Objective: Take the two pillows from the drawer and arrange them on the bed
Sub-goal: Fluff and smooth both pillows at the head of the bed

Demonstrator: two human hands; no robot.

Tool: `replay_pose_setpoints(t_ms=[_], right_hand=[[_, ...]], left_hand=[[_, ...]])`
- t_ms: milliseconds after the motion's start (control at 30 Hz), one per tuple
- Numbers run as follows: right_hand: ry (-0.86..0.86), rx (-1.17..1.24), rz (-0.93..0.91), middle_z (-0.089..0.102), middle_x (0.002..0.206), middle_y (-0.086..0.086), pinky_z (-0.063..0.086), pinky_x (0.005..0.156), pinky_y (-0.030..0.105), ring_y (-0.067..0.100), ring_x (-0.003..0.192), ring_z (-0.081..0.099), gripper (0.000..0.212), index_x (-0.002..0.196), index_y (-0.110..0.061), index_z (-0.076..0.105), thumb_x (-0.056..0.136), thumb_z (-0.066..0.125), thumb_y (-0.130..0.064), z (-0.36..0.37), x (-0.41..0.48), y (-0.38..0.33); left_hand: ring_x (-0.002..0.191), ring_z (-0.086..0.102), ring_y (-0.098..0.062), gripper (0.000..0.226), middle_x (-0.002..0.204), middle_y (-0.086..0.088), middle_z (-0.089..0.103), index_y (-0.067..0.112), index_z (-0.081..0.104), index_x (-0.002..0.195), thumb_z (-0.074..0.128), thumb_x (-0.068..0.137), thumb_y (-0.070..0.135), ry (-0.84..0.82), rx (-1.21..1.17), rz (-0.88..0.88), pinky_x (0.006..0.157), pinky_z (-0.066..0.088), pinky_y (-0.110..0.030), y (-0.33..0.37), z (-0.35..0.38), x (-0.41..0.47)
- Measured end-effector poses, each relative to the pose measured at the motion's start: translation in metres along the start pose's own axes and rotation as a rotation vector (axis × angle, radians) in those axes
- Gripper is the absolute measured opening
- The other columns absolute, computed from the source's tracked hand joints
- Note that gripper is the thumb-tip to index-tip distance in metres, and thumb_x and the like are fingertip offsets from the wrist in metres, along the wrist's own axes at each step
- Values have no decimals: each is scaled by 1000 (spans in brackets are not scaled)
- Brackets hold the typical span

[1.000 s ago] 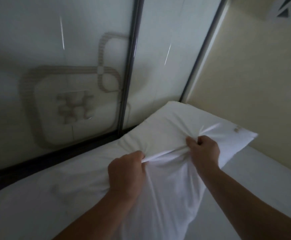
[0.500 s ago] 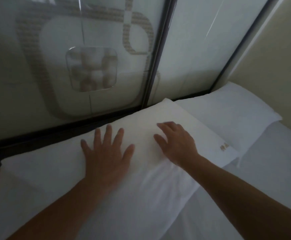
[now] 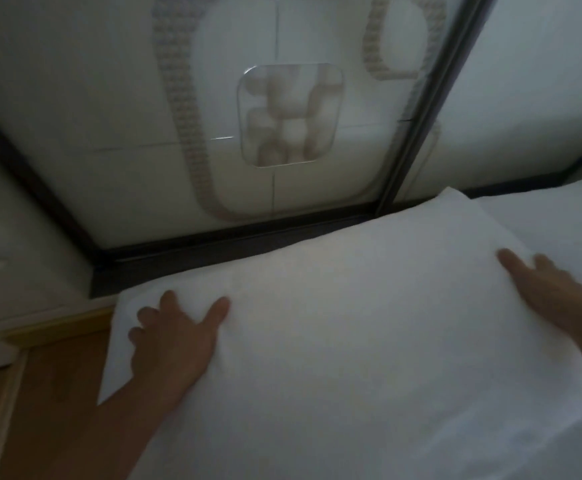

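Observation:
A white pillow [image 3: 351,306] lies flat at the head of the bed, against the dark base of the glass panel. My left hand [image 3: 175,344] rests open and flat near its left end, fingers spread. My right hand [image 3: 552,292] lies open on its right end, fingers apart. A second white pillow [image 3: 556,223] lies to the right, beside the first; only part of it shows. The image is blurred.
A frosted glass panel [image 3: 109,116] with a beaded pattern and a dark metal frame [image 3: 234,244] stands right behind the pillows. Wooden floor [image 3: 50,403] and a white cabinet [image 3: 12,271] lie at the left, past the bed's edge.
A second ago both hands gripped bunched pillow fabric. They let go, flattened on the pillow, and have since slid apart toward its two ends. My view has swung left.

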State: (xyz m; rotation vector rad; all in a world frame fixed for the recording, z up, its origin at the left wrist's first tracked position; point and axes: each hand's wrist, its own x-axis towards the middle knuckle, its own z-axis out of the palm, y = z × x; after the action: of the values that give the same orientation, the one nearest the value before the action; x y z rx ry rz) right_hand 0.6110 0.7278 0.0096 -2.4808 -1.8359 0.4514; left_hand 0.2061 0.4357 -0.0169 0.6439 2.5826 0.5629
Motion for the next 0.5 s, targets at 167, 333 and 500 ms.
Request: replay_pose_setpoints(t_ms=[167,333,500], right_hand=[[115,-108,1,53,129,26,33,99,57,45,115,51,103,133,-8,41,71,15,-86,15,-6,0],[192,-127,-118,56,124,24,39,93,49,41,111,54,71,124,-8,50,89,20,-61,6,-9,8],[356,-160,-180,64,106,22,38,76,43,38,97,60,66,107,-8,56,88,20,-61,-25,-23,6]], left_hand=[[99,50,-39,61,124,-22,42,13,37,123,50,84,59,194,70,98,70,40,-45,13,13,2],[94,54,-44,47,117,-27,50,7,43,118,42,93,47,292,93,182,71,42,-47,9,2,18],[103,53,-53,52,124,-34,51,3,46,121,46,92,46,220,58,200,92,44,-60,0,-24,39]])
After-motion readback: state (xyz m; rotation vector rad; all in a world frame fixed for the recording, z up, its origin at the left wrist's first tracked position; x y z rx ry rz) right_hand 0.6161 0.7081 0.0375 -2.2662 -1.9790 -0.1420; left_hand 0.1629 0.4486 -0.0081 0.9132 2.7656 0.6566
